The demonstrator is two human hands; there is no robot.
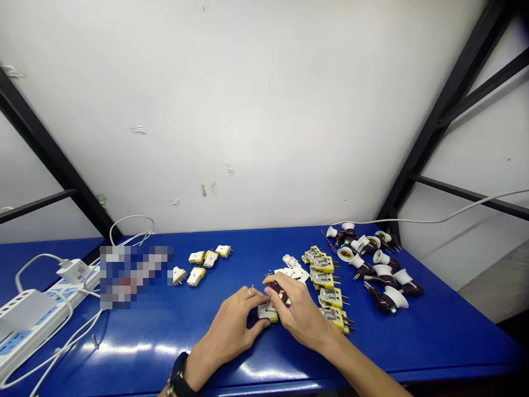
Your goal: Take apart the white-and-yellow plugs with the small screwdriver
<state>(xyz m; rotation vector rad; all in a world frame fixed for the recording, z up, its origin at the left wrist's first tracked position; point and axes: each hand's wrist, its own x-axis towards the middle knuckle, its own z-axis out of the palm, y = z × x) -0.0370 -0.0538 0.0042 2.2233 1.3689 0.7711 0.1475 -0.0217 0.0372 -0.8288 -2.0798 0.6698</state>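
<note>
A white and yellow plug (268,313) lies on the blue table near its front, with screw-hole details on its upper face. My left hand (231,320) is closed on it, thumb and fingers gripping its left side. Over the same plug, my right hand (300,309) is closed around the dark red handle of a screwdriver (278,288), its thin shaft angled down to the plug. The fingers hide much of the tool. Just beyond the right hand lie white plug covers (294,269) and a few small screws (268,272).
Opened yellow plugs (330,298) stand in a column to the right. Farther right are several dark lamp holders (382,270) and another screwdriver (329,242). Closed plugs (196,277) lie left of centre. A white power strip (41,314) with cables occupies the left; black frame bars flank the table.
</note>
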